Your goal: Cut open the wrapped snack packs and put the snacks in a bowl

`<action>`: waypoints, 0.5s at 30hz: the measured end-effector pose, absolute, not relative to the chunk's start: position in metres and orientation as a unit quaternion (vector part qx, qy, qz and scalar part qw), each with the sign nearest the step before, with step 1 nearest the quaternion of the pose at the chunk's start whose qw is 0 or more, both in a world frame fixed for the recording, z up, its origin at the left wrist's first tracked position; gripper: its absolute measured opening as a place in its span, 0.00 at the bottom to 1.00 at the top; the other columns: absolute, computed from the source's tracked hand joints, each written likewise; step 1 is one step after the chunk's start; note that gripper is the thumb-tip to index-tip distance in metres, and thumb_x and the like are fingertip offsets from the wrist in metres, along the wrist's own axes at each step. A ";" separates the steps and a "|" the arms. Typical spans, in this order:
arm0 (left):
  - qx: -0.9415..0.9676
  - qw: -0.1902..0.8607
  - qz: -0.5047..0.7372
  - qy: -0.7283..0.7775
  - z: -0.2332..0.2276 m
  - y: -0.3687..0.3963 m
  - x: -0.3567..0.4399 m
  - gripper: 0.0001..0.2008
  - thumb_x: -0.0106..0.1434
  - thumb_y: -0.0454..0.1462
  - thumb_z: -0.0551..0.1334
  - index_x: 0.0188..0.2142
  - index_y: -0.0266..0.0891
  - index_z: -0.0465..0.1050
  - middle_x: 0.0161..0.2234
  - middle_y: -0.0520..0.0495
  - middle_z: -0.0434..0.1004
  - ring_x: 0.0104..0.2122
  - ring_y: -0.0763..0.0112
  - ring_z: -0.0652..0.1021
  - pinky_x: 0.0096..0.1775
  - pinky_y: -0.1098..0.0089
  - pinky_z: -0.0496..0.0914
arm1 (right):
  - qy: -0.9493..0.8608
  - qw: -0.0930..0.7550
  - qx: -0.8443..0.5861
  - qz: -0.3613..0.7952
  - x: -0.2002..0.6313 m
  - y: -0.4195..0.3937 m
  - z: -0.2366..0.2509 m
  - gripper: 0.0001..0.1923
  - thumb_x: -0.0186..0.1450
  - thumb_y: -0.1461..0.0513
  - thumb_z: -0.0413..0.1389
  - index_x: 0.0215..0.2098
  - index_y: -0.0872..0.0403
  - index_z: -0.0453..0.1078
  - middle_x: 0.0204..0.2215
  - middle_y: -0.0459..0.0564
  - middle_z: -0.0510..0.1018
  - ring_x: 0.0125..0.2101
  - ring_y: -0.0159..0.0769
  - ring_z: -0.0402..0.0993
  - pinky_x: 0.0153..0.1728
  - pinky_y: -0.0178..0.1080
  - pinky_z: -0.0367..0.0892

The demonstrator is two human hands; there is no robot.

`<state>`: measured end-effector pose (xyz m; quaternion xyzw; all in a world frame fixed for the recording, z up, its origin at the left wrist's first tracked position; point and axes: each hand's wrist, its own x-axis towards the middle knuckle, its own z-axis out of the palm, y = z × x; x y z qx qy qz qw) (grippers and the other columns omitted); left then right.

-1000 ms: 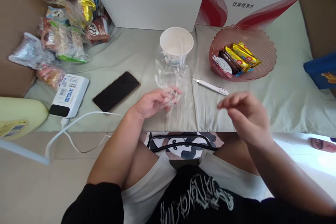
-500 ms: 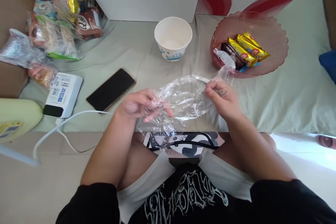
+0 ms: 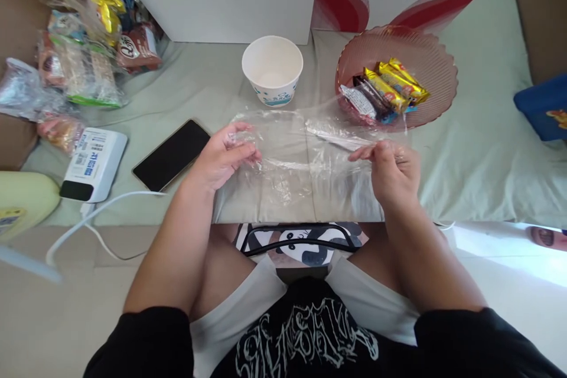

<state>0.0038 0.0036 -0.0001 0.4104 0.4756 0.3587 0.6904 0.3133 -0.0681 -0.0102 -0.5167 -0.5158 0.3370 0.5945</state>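
Both hands hold one sheet of clear plastic film (image 3: 305, 159) stretched flat just in front of the white paper cup (image 3: 271, 69). The left hand (image 3: 224, 153) has its fingers closed on the left edge of the film, and the right hand (image 3: 392, 168) pinches the right edge between thumb and fingers. The film is opened wide but is wrinkled in the middle, and it covers nothing yet; the cup is empty, as far as one can see.

To the right of the cup stands a pink ribbed bowl (image 3: 436, 65) with wrapped chocolate bars (image 3: 390, 87); the far right corner of the film seems to touch its rim. A small white tool (image 3: 339, 140) lies under the film. To the left of the cup are a black phone (image 3: 172, 154), a white power bank (image 3: 94, 162) with its cable (image 3: 106, 212), and farther left a pile of snack bags (image 3: 88, 53).
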 end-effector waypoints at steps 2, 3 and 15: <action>0.415 0.703 0.299 0.494 0.001 0.000 -0.002 0.31 0.49 0.37 0.79 0.51 0.40 0.72 0.24 0.51 0.82 0.23 0.66 0.83 0.25 0.73 0.74 | -0.476 0.623 -0.511 0.353 0.314 -0.067 -0.012 0.23 0.70 0.43 0.59 0.28 0.49 0.76 0.22 0.43 0.78 0.23 0.32 0.78 0.28 0.37 0.73; 0.414 0.707 0.280 0.499 0.001 -0.002 -0.005 0.34 0.49 0.37 0.79 0.54 0.40 0.71 0.23 0.50 0.82 0.22 0.65 0.82 0.23 0.74 0.73 | -0.460 0.630 -0.512 0.359 0.315 -0.066 -0.013 0.22 0.69 0.42 0.60 0.30 0.49 0.76 0.21 0.41 0.77 0.21 0.30 0.76 0.25 0.36 0.72; 0.414 0.637 0.534 0.370 0.011 -0.013 -0.013 0.46 0.45 0.39 0.83 0.59 0.61 0.64 0.36 0.54 0.89 0.30 0.68 0.87 0.32 0.74 0.80 | -0.444 0.685 -0.481 0.320 0.312 -0.066 -0.005 0.15 0.68 0.49 0.65 0.51 0.38 0.71 0.23 0.36 0.74 0.21 0.31 0.74 0.28 0.39 0.75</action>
